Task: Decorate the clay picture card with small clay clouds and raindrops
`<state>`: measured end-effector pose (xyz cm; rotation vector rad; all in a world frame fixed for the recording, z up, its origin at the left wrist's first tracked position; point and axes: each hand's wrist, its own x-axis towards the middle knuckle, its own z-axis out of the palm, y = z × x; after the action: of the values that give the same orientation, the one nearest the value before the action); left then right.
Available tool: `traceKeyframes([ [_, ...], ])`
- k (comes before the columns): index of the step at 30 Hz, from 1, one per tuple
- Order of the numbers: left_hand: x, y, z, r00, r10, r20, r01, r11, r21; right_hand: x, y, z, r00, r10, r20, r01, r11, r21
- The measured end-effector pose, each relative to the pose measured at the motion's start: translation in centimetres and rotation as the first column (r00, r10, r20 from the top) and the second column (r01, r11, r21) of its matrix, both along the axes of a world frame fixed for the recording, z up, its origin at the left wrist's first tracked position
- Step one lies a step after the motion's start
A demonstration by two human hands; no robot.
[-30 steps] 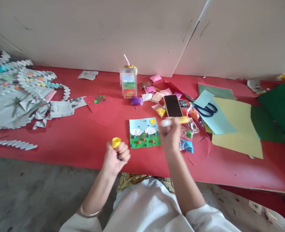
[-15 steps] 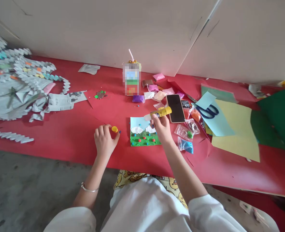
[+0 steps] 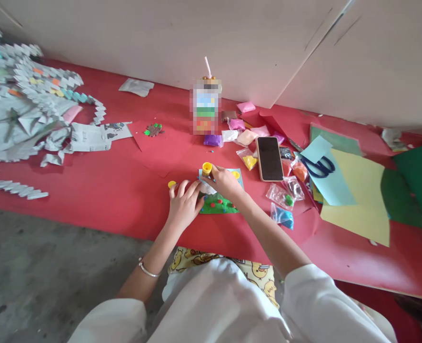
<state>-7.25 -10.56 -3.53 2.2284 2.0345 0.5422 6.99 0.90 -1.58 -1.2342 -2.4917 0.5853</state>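
Note:
My right hand [image 3: 228, 185] is closed around a yellow glue stick [image 3: 207, 168], held upright with its bottom end up over the upper left of a small clay picture [image 3: 220, 207]. The picture has a blue sky, a green field with red and blue dots, and a yellow disc [image 3: 236, 175] at upper right. My left hand [image 3: 185, 206] lies palm down with fingers apart at the picture's left edge. Just beyond its outer fingers is the yellow cap [image 3: 172, 184]. The hands hide part of the white cloud [image 3: 208, 189] and the glue stick's lower end.
Right of the picture are a phone [image 3: 270, 159], bags of coloured clay [image 3: 283, 216], dark blue scissors [image 3: 320, 166] and paper sheets [image 3: 361, 195]. Behind stands a decorated cup with a straw [image 3: 207, 66]. A brown-green clay piece [image 3: 154, 130] and folded-paper chains [image 3: 46, 85] lie left.
My right hand has brought the glue stick left and down to the picture and turned it upright. My left hand has let go of the cap and moved right to the picture's edge.

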Motion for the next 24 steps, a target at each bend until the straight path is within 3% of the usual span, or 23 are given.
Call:
traceKeyframes([
  [15, 0.3, -0.1, 0.1, 1.000, -0.014, 0.016, 0.013, 1.000, 0.027, 0.1, 1.4, -1.3, 0.993, -0.100, -0.056, 0.101, 0.995, 0.007],
  [20, 0.3, 0.0, -0.1, 1.000, -0.015, 0.006, 0.015, 0.999, 0.039, 1.7, 1.7, -0.1, 0.889, -0.277, -0.364, 0.284, 0.958, -0.034],
  [22, 0.2, 0.0, -0.1, 1.000, -0.022, -0.001, 0.022, 0.999, 0.036, 2.3, 1.7, 0.6, 0.871, -0.274, -0.407, 0.294, 0.956, -0.015],
  [24, 0.2, 0.0, 0.0, 1.000, -0.018, -0.011, 0.019, 0.999, 0.036, 2.4, 1.7, 1.0, 0.919, -0.200, -0.339, 0.221, 0.975, 0.025],
])
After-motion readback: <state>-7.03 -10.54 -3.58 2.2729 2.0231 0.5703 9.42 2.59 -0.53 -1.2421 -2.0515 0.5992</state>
